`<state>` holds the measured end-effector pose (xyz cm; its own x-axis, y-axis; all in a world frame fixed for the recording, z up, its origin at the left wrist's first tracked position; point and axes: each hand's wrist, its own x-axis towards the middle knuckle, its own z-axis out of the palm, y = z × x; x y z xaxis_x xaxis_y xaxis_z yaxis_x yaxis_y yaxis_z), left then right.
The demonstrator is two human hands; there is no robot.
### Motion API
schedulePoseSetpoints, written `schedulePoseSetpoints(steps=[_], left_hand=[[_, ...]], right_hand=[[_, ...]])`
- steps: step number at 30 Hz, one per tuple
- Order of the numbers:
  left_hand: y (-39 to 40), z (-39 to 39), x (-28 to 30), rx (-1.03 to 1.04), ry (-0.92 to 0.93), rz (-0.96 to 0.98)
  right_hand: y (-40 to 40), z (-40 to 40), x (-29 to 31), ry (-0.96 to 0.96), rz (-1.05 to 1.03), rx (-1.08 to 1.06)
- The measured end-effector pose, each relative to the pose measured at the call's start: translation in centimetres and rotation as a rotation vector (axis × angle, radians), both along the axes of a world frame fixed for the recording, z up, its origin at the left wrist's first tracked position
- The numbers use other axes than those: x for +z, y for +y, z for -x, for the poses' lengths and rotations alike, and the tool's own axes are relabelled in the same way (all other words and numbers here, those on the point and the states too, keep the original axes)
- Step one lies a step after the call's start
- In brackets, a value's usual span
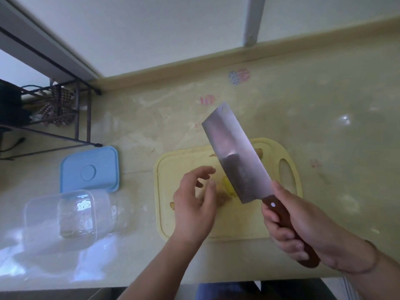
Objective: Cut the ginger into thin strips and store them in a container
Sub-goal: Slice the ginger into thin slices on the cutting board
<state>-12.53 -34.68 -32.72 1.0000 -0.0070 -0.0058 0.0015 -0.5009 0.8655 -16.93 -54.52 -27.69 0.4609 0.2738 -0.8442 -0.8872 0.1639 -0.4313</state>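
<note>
1. Brown wood fills the right hand point(307, 230): its fingers and thumb are curled tight round the handle of a cleaver point(236, 156), and the handle's butt sticks out past the heel of the palm.
2. From that grip the broad steel blade slants up and away to the left, raised off the surface, its flat face turned toward the camera and its far corner with the hanging hole farthest from the fist.
3. Just left of the grip and lower than the blade, the left hand point(194, 206) hovers over the yellow cutting board point(287, 169) with fingers loosely spread and bent, pinching nothing that can be made out.
4. Ginger point(226, 190) lies on the board between the two hands, a pale yellow cut piece partly hidden by the blade's near edge and the left fingers; whether the fingertips touch it cannot be told.
5. A thin strip lies on the board beyond the blade's spine, and another small scrap pokes out at the left wrist's outer side.
6. Well to the left of both hands, off the board, a clear container point(62, 217) stands open on the countertop point(324, 105).
7. Its blue lid point(89, 169) lies flat just beyond it.
8. Farther left again, a dark wire rack point(58, 118) stands against the wall.
</note>
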Motion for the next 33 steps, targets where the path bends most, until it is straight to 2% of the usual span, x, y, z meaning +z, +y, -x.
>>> schedulePoseSetpoints(steps=[1, 3, 6, 9, 12, 14, 16, 17, 19, 22, 26, 29, 33], left_hand=[[-0.2, -0.3, 0.3, 0.044, 0.034, 0.042], [0.2, -0.9, 0.4, 0.030, -0.019, 0.004], [2.1, -0.9, -1.3, -0.290, -0.298, -0.214], [3.2, -0.3, -3.1, -0.516, -0.402, -0.315], [3.1, 0.6, -3.2, -0.452, -0.440, -0.263], [2.8, 1.1, -2.5, -0.277, -0.432, -0.120], [2.8, 1.3, -0.8, -0.120, -0.501, -0.034], [2.8, 1.2, 0.2, -0.105, -0.568, -0.027], [2.5, 0.6, 2.7, -0.244, -0.637, -0.080], [1.5, -0.9, 5.7, -0.543, -0.504, -0.363], [0.7, -3.2, 6.5, -0.670, -0.239, -0.765], [-0.4, -4.7, 7.0, -0.803, -0.041, -0.898], [-1.5, -6.0, 6.9, -0.937, 0.132, -0.929]], right_hand=[[-0.1, 0.0, 0.2, 0.018, -0.019, -0.021], [-0.4, 0.0, 0.4, 0.016, 0.005, -0.037], [-0.5, 0.5, 0.5, -0.016, 0.067, 0.013], [0.2, 1.3, 0.7, -0.092, 0.157, 0.160], [1.7, 2.1, 0.7, -0.291, 0.390, 0.296], [2.3, 2.8, 0.4, -0.424, 0.571, 0.404], [2.7, 3.3, 0.3, -0.493, 0.699, 0.473], [2.8, 3.3, 0.3, -0.520, 0.755, 0.511], [2.9, 3.5, 0.3, -0.574, 0.853, 0.605], [2.8, 3.6, 0.1, -0.617, 0.935, 0.717], [2.9, 3.7, 0.4, -0.611, 0.970, 0.838], [3.1, 3.7, 0.6, -0.597, 0.992, 0.892], [2.9, 3.7, 0.4, -0.612, 1.004, 0.933]])
